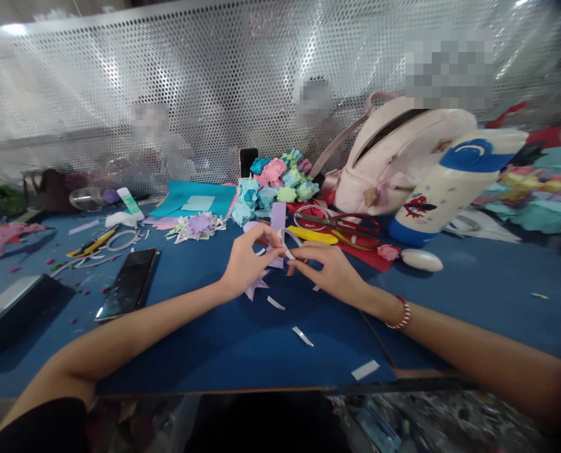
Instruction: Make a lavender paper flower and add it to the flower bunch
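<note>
My left hand (247, 259) and my right hand (332, 270) meet over the middle of the blue table. Between their fingertips is a thin white tape roll (287, 235), seen as a narrow loop. Both hands are closed in a pinch on it; the fingers partly hide it. A lilac paper strip (279, 216) stands out just behind the fingers. Below my left hand lies a pointed lilac paper piece (256, 286). Small white strips (303, 336) are scattered on the table in front of the hands.
Behind are crumpled paper flowers (274, 171), a lilac-and-white paper flower (199, 225), red scissors (356, 221) and a yellow cutter (314, 235). A pink backpack (379, 157) and a white-blue bottle (445, 195) stand right. A phone (128, 283) and a pink glue gun (9, 237) lie left.
</note>
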Demonstrator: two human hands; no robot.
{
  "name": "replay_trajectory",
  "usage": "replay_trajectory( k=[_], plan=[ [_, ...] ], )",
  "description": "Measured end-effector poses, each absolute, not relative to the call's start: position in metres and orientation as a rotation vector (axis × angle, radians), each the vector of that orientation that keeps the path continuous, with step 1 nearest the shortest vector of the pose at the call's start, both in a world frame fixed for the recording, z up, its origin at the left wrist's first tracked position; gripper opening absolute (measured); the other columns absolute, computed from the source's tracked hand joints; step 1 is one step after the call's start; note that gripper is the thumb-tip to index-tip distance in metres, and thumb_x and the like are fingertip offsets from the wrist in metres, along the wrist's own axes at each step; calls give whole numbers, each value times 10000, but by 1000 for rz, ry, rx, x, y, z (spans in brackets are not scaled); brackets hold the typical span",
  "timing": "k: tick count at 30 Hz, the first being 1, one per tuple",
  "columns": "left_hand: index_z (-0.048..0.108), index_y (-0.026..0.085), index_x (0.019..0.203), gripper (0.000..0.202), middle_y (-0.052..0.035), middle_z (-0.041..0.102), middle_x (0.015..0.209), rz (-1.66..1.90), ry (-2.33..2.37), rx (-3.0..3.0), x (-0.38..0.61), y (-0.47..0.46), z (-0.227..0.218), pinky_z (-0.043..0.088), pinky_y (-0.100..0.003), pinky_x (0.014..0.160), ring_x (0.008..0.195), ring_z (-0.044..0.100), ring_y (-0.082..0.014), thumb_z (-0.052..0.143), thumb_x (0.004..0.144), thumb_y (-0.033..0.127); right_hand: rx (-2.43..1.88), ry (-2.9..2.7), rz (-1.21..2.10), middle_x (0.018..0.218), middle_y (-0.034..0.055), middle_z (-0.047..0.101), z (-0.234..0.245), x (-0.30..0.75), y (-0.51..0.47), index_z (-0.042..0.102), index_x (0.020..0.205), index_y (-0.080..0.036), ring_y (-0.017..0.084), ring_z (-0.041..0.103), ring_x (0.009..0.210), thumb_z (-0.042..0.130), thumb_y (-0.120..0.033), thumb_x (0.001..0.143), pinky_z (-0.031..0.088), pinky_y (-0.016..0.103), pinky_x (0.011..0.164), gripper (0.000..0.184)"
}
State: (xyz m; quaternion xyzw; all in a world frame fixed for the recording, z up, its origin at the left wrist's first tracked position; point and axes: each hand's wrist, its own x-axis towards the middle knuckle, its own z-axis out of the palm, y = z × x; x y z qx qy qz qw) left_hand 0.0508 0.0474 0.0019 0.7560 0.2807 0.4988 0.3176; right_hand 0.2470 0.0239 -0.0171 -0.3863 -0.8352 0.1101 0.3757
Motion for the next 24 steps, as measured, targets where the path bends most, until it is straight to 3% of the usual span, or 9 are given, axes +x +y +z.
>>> replay_trajectory(
  k=[6, 12, 18, 24],
  plan=[
    [596, 173, 827, 30, -23, 636, 826, 1228, 647, 2127, 53, 39, 4, 508, -270, 743, 765, 594, -133, 621, 835, 157, -913, -2130, 624, 666, 13, 668, -8, 245, 22, 651, 663, -188, 143, 599, 629, 448, -420, 1011, 438, 267, 618, 465],
    [578, 177, 874, 66, -46, 626, 879, 1247, 558, 2179, 52, 33, 19, 519, -288, 788, 823, 615, -149, 534, 870, 127, -933, -2055, 546, 617, -1, 613, -12, 253, 35, 565, 660, -195, 137, 560, 599, 382, -462, 1024, 415, 267, 630, 488],
    [530, 188, 1029, 114, -57, 607, 964, 1145, 802, 2533, 46, 48, 17, 489, -300, 751, 861, 603, -174, 537, 935, 253, -962, -2084, 448, 616, -14, 551, -14, 253, 38, 517, 686, -206, 138, 513, 581, 359, -380, 1034, 393, 271, 612, 420],
    [538, 179, 827, 235, -40, 624, 794, 909, 862, 3031, 41, 57, 12, 415, -311, 693, 762, 590, -204, 495, 980, 353, -930, -2257, 355, 729, 21, 573, -14, 245, 27, 480, 750, -223, 185, 545, 713, 329, -252, 1027, 436, 325, 717, 317]
  ],
)
